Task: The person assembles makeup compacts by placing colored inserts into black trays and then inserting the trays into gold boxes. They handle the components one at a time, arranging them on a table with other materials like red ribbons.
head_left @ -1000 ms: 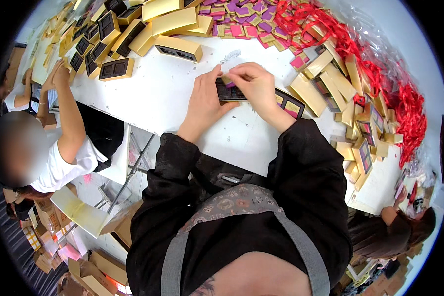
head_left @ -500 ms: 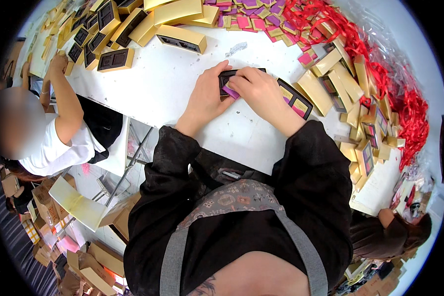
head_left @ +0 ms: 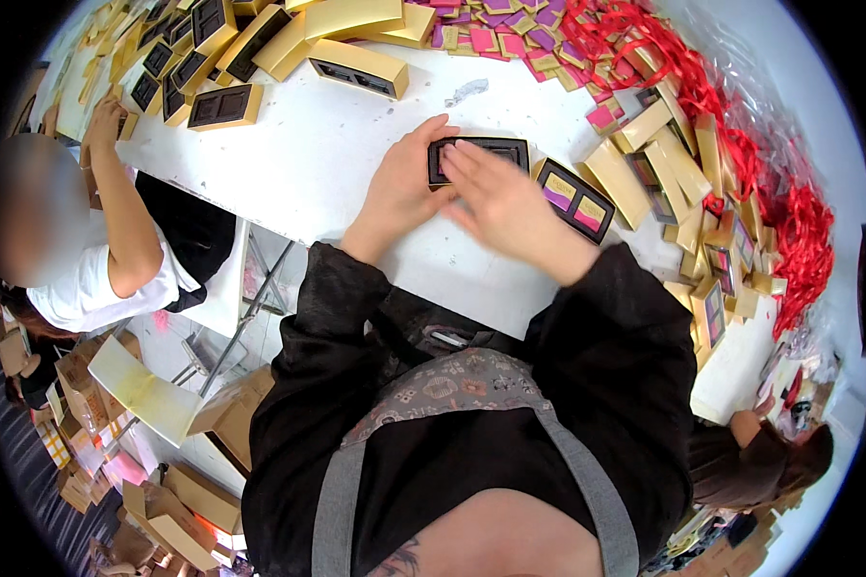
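Black sleeves and a grey patterned apron filled the near part of the view, and both forearms reached forward onto the white worktop point(head_left: 298, 163). Left hand point(head_left: 401, 188) lay with its fingers curled round the left end of a small black insert tray point(head_left: 496, 150), thumb along the near edge. Right hand point(head_left: 503, 200) rested flat over the tray's near side, fingers spread and pressing down on it, so the two hands met on the same tray, which sat on the worktop straight ahead of the person. Whether anything lay under the right palm could not be told.

Just beside it to the right lay a second black tray point(head_left: 575, 199) with pink and gold packets in its compartments. Beyond that, to the right, a heap of gold boxes point(head_left: 674, 163) ran along the worktop's edge, with red ribbons point(head_left: 799, 221) piled behind them. Farther off, pink and purple packets point(head_left: 510, 29) lay scattered at the worktop's far side, next to long gold boxes point(head_left: 356, 67). At far left, another person in a white shirt point(head_left: 87, 279) had a hand point(head_left: 106, 120) among more gold-sided trays point(head_left: 223, 106).
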Demonstrator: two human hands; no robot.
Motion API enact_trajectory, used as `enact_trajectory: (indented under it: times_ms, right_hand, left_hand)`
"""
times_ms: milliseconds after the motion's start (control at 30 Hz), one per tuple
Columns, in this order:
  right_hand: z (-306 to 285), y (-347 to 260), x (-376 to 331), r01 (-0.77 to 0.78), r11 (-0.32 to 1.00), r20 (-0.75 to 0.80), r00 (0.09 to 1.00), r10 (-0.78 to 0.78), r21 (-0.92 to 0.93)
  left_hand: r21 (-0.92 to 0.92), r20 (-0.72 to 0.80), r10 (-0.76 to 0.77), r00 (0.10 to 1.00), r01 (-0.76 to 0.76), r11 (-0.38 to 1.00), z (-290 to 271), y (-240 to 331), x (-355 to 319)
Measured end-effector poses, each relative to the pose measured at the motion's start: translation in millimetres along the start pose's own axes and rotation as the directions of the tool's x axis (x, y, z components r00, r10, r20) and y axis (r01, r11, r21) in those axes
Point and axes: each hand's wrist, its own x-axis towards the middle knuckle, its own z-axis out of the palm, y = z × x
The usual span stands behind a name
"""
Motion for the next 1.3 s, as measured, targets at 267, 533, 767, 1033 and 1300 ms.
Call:
enact_trajectory:
  times_ms: [267, 533, 767, 1033, 1300]
  right_hand:
    - [-34, 69, 92, -0.517, 0.855, 0.117, 0.851, 0.512, 0.02]
    - [24, 149, 122, -0.568, 0.738, 0.006, 0.791, 0.612, -0.365]
    - [-26, 75, 38, -0.586, 0.524, 0.062, 0.701, 0.71, 0.618]
    - [-20, 33, 4, -0.252, 0.966, -0.248, 0.941, 0.23, -0.059]
    - [-27, 14, -22, 0.026, 0.947, 0.002, 1.0, -0.027, -0.319]
  left_hand:
    - [0.026, -0.108, 0.035, 0.994, -0.032, 0.999, -1, 3, -1]
    - [0.162, -0.113, 0.123, 0.986, -0.104, 0.981, 0, -8, 5]
    - [0.19, -0.108, 0.077, 0.991, -0.055, 0.98, 0, 0, 0]
    - [0.229, -0.11, 0.134, 0.985, -0.106, 0.968, 2, 1, -2]
    - [0.14, 0.023, 0.071, 0.997, -0.073, 0.987, -17, 4, 8]
